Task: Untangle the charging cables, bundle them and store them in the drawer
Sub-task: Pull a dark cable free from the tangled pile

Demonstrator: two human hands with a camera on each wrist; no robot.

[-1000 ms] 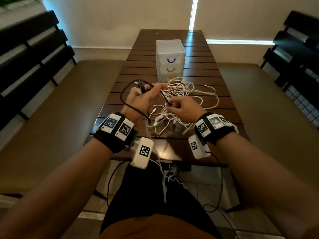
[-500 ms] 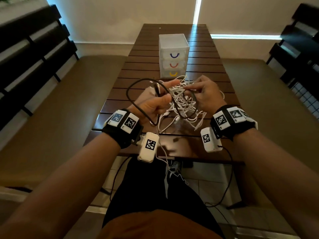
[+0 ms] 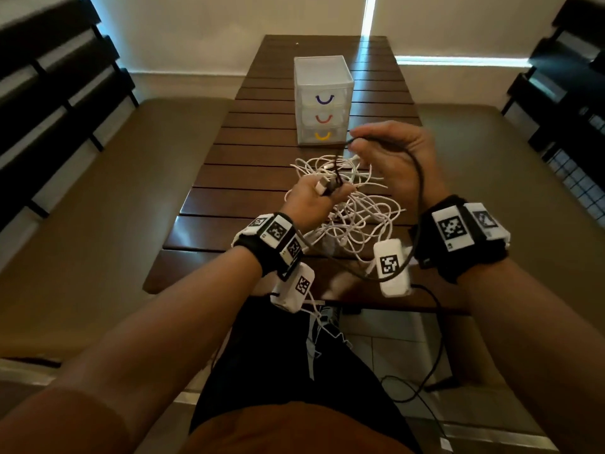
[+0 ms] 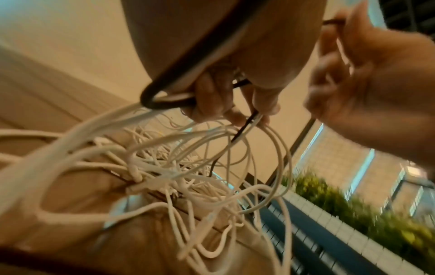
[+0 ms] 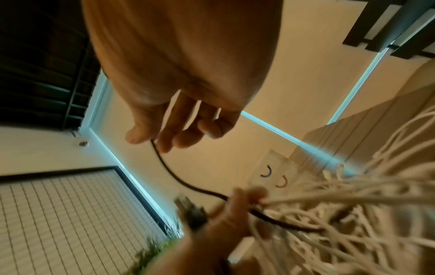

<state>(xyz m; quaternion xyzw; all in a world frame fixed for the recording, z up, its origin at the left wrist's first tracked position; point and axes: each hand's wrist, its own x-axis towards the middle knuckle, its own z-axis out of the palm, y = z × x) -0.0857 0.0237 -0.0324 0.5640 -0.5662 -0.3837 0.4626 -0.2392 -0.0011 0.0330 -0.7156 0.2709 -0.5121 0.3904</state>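
Note:
A tangle of white charging cables lies on the brown slatted table. My left hand hovers over it and grips the black cable's USB plug together with part of that cable. Farther out and higher, my right hand pinches the black cable, which loops back past my right wrist. In the right wrist view the right hand's fingertips pinch the black cable, which runs to the left hand. In the left wrist view white cables hang below the fingers.
A small translucent three-drawer unit stands behind the tangle, all drawers shut, with purple, red and yellow handles. Padded benches with dark slatted backs flank the table on both sides. A wall stands at the table's far end.
My right hand has lifted up and away toward the drawers, drawing the black cable out into a long loop. My left hand has shifted right over the white tangle, still holding the plug.

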